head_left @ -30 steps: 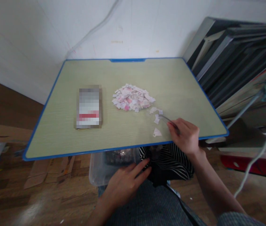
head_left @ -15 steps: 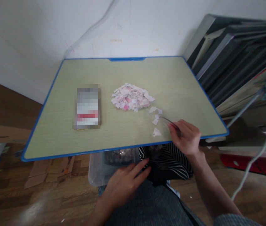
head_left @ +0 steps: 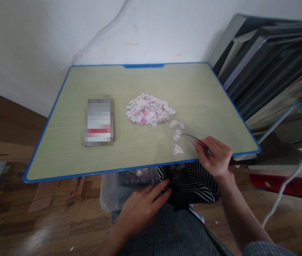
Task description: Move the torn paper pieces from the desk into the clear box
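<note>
Thin dark tweezers (head_left: 193,137) are pinched in my right hand (head_left: 215,156), above the front right of the table. Their tips point left, close to a few loose paper scraps (head_left: 176,137). Behind those lies a heap of small white and pink paper pieces (head_left: 151,110). Below the table's front edge, my left hand (head_left: 145,204) lies with fingers stretched out and apart, its fingertips touching a black-and-white striped cloth bag (head_left: 199,181) on my lap. My left thumb is hidden.
A blurred-out flat item (head_left: 99,121) lies on the left of the blue-rimmed table (head_left: 60,142). Beneath the table stands a clear plastic bin (head_left: 109,192). Dark panels (head_left: 268,53) lean at the right, near a white cord (head_left: 291,185). Flattened cardboard (head_left: 57,193) lies on the floor.
My right hand, with the tweezers, has moved slightly right, and the tips sit a little farther from the loose scraps. My left hand and the paper heap look unchanged.
</note>
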